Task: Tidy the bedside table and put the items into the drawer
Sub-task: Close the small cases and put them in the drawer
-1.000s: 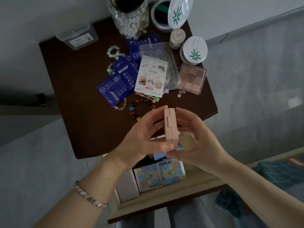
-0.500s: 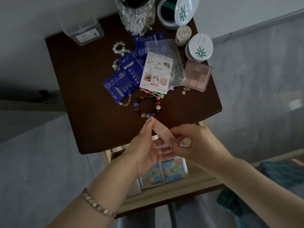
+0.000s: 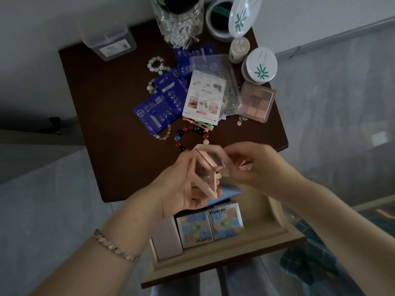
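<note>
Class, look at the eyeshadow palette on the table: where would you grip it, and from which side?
Probably pinch the palette at its near-right corner, coming from the right. It lies flat; a clear bag crowds its left and a white jar its far side.

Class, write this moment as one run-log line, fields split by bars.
left hand: holds pink case | right hand: grips its edge | drawer: open | stage: case not yet stowed

Grey floor, teal checked cloth at lower right, pale wall behind, skirting board along it
</note>
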Tool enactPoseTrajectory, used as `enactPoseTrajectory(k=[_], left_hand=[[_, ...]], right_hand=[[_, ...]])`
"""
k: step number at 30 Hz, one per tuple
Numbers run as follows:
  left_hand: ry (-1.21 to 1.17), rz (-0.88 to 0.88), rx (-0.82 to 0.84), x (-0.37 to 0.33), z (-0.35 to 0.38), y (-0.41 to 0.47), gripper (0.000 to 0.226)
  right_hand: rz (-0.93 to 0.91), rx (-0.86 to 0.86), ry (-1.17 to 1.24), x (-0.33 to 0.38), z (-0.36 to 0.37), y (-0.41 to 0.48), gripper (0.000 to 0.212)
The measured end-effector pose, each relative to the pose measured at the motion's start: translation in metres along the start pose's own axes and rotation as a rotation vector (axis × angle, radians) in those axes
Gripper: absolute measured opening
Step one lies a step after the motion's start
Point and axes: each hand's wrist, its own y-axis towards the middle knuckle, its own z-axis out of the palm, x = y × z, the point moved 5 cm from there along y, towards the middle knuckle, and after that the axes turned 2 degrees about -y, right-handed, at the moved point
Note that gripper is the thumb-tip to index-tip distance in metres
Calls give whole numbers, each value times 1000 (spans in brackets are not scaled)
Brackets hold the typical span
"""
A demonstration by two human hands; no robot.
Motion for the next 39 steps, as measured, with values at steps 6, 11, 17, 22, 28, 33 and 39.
enactPoseTrajectory(k=[6,11,17,22,28,33,39], left_hand=[[-120,37,76,-6,-8,-8,42],[-241,105,-50,-1,-19,-3,46],[-335,181,-70,6,-29,-5,46],[-461,222,-69,6,-35,-8,46],[-431,280,-116,6,-39,-8,43],[-380,301,-141,7,-40,-7,44],[-433,301,-113,10,-41,-4,45]], right_hand=[[307,-510,-25,-44,-22,27,21],[461,-398,-414,-60,-13,53,31],[614,-441,-297,-75,-4,61,25],[680,-352,-293,-76,3,50,19],[756,-382,-96,-80,13,29,16],[700,-414,-65,-76,14,25,20],[494,-540,321,-34,4,10,21]])
